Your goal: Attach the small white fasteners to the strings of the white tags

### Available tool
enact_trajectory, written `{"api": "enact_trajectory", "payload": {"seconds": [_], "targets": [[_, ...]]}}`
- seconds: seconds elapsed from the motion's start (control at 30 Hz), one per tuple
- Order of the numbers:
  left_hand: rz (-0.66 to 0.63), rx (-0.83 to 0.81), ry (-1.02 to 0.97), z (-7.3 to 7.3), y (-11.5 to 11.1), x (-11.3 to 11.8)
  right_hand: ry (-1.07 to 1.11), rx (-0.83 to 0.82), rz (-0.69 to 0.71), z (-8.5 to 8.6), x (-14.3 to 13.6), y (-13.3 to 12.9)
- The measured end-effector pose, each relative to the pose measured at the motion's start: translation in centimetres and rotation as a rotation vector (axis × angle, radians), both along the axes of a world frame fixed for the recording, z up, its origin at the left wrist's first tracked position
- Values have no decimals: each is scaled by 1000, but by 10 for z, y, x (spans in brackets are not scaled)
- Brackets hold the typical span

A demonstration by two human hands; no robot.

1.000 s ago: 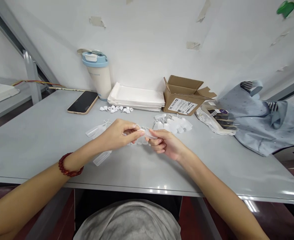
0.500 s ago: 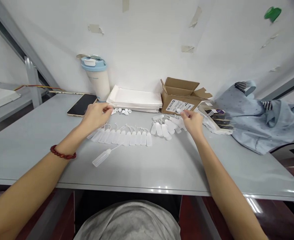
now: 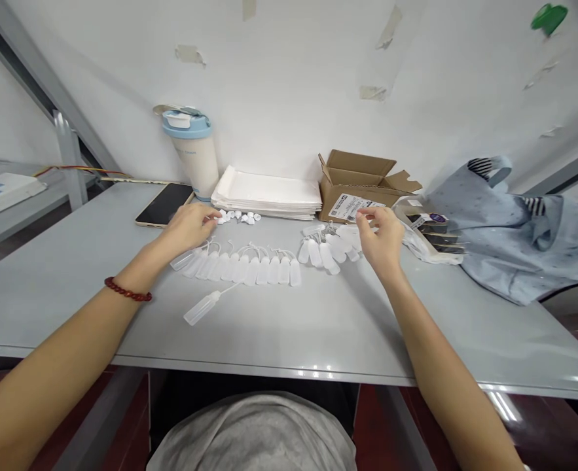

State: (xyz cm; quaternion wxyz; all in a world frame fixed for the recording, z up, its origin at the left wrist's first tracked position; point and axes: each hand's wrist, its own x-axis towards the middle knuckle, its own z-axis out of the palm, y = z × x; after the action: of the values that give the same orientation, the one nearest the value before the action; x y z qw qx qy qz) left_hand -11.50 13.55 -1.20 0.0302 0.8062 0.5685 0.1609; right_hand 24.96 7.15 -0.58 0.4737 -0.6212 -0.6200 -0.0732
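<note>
My left hand [image 3: 190, 224] is at the near left edge of a cluster of small white caps [image 3: 249, 217]. Its thumb and forefinger come together there, and whatever is between them is hidden. Over the right-hand pile of small translucent squeeze bottles [image 3: 328, 254], my right hand [image 3: 381, 237] has its thumb and fingers apart. A row of similar bottles [image 3: 252, 270] with thin bent tubes lies between my hands. One more bottle [image 3: 201, 309], with a straight thin tip, lies on its own in front of the row.
A phone [image 3: 163, 204] and a blue-lidded tumbler [image 3: 196, 160] stand at back left. Beside them are a stack of white envelopes [image 3: 269, 191] and an open cardboard box [image 3: 340, 201]. A clear package [image 3: 429, 229] and blue cloth [image 3: 495, 235] occupy the right.
My right hand's fingers have parted, and the small white piece seen at their tips is no longer visible there. My left hand has hardly moved beside the caps.
</note>
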Motion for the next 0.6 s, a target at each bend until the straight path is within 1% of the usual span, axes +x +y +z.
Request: {"api": "enact_trajectory", "payload": {"seconds": [0.1, 0.2, 0.27, 0.37, 0.5, 0.6], "targets": [[-85, 20, 28, -5, 3, 0, -72, 98, 111, 3, -21, -12], [-103, 25, 31, -9, 6, 0, -159, 154, 228, 1, -39, -21], [-93, 13, 14, -10, 7, 0, -224, 158, 307, -2, -49, -27], [-90, 1, -12, -11, 7, 2, -290, 138, 389, -8, -61, -34], [-80, 2, -26, -10, 4, 5, -330, 96, 487, -12, -74, -43], [-68, 2, -40, -6, 1, 7, -341, 74, 550, -13, -84, -50]]}}
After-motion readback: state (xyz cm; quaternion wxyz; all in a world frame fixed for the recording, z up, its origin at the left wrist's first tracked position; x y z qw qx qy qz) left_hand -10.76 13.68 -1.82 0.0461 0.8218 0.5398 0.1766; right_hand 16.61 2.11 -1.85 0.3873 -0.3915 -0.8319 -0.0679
